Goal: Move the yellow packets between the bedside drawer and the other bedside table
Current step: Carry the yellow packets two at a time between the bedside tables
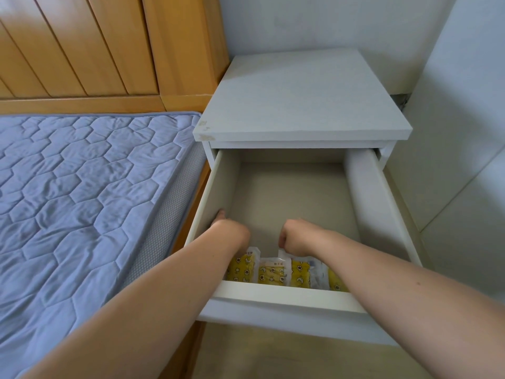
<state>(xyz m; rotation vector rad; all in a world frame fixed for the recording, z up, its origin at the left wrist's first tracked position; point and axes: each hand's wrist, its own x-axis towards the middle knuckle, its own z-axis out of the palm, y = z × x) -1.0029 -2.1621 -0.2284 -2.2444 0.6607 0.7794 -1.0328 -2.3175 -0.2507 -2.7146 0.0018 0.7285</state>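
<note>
A white bedside counter stands in the corner beside a bed, and its drawer is pulled well out toward the viewer. Both of the person's bare forearms reach down into it from the near side. The yellow packets lie in a row along the drawer's front wall, printed with small stars and moons and edged in clear or white plastic; the farther part of the drawer floor is bare beige. The right hand is at the middle of the row with its fingers curled under, and its grip is clenched on the top edge of one packet, pinching the white rim just below the knuckles. The left hand is at the drawer's left inner wall, bent downward at the wrist toward the leftmost packet; its fingers are hidden behind the wrist and the packets, so I cannot tell whether its grip is released or grasping anything. To the left lies a blue quilted mattress against a wooden headboard, close beside the counter.
</note>
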